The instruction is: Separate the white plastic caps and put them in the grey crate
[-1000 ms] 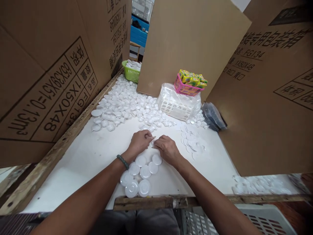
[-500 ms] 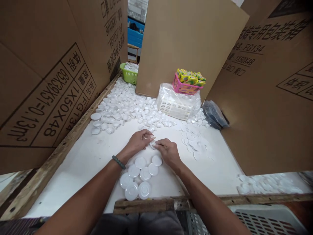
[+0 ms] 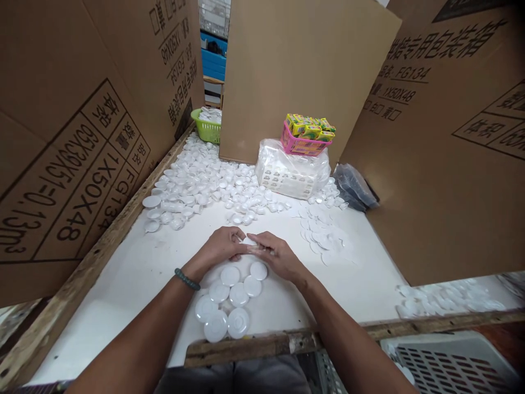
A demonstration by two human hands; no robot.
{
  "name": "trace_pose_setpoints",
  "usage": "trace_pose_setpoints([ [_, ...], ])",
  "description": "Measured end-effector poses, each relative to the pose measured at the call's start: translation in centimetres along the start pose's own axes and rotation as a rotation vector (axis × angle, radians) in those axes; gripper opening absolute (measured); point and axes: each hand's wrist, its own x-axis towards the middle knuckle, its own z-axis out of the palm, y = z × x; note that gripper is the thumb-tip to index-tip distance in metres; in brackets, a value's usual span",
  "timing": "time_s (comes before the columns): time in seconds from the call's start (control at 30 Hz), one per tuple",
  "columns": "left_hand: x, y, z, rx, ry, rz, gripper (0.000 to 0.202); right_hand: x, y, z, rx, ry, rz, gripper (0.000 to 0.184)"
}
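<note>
My left hand (image 3: pixel 221 244) and my right hand (image 3: pixel 278 255) meet over the middle of the white table, both closed on the rim of one small white round plastic piece (image 3: pixel 249 241). The fingers cover much of it. Just below my hands lie several white round plastic discs (image 3: pixel 238 294), flat and close together, some touching. Beyond my hands spreads a heap of small white cup-like plastic pieces (image 3: pixel 205 186). To the right of my right hand lie thin, flat white round sheets (image 3: pixel 324 236), loosely overlapping.
A pink basket (image 3: pixel 305 145) of yellow-green boxes sits on a plastic-wrapped white pack (image 3: pixel 287 179). A green basket (image 3: pixel 208 131) stands at the back left. Cardboard sheets (image 3: pixel 295 76) wall the table. A wooden edge (image 3: pixel 254 350) runs along the front, with a grey crate (image 3: pixel 451 355) below right.
My hands have come together flatter around the white round piece, which now shows its top face, and the right fingers reach across it. The view has shifted slightly. The discs on the table keep their arrangement.
</note>
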Motion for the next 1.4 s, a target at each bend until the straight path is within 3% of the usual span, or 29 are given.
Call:
trace_pose_setpoints([
  [0.13, -0.2, 0.4, 0.1, 0.040, 0.007, 0.055, 0.034, 0.0, 0.7, 0.6, -0.197, 0.082, -0.016, 0.036],
  [0.27, 0.0, 0.2, 0.4, 0.211, 0.197, 0.118, 0.028, 0.1, 0.9, 1.2, -0.312, 0.157, -0.007, 0.038],
  [0.33, 0.2, -0.3, 0.4, 0.188, 0.239, 0.079, 0.028, 0.3, 0.6, 1.3, -0.365, 0.158, 0.004, 0.035],
  [0.47, 1.0, -1.6, 0.5, 0.017, 0.191, -0.067, 0.030, 0.8, -0.1, 1.3, -0.394, 0.120, 0.070, 0.026],
  [0.6, 1.6, -2.1, 0.4, 0.001, 0.194, -0.110, 0.029, 0.8, -0.2, 1.6, -0.409, 0.132, 0.077, 0.022],
  [0.83, 1.1, -1.6, 0.7, -0.033, 0.202, 0.000, 0.026, 0.0, 0.0, 2.6, -0.416, 0.275, 0.045, 0.023],
  [1.13, 0.8, -1.5, 0.1, -0.180, 0.072, 0.033, 0.022, 0.3, 0.9, 1.4, -0.063, 0.190, 0.076, 0.030],
  [1.3, 0.8, -1.4, -0.1, -0.250, 0.040, -0.028, 0.036, 0.2, 1.2, 1.5, -0.123, 0.191, 0.090, 0.017],
  [1.4, 1.1, -1.5, -0.1, -0.256, 0.065, -0.089, 0.037, 0.1, 1.4, 1.6, -0.132, 0.200, 0.052, 0.032],
])
